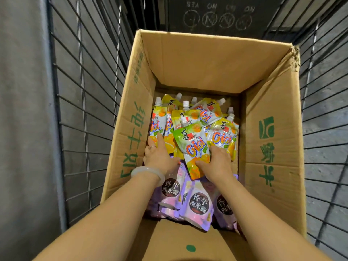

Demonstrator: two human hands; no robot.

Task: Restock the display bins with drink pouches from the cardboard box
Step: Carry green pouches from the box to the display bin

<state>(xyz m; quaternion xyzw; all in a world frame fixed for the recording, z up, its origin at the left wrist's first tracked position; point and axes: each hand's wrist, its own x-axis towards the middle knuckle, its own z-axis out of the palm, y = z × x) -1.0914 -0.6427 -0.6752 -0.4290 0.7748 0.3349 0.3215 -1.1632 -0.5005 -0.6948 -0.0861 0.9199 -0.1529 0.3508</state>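
Note:
An open cardboard box stands in front of me inside a wire cart. At its far end lie several yellow-green "Cici" drink pouches with white caps; purple pouches fill the near end. My right hand grips the bottom of one Cici pouch, thumb on its front and fingers behind it. My left hand rests with straight fingers on the pouches at the box's left side, a pale bangle on its wrist. No display bin is in view.
Black wire cart walls rise on the left and on the right of the box. A grey wall stands further left. The box's near flap folds toward me under my arms.

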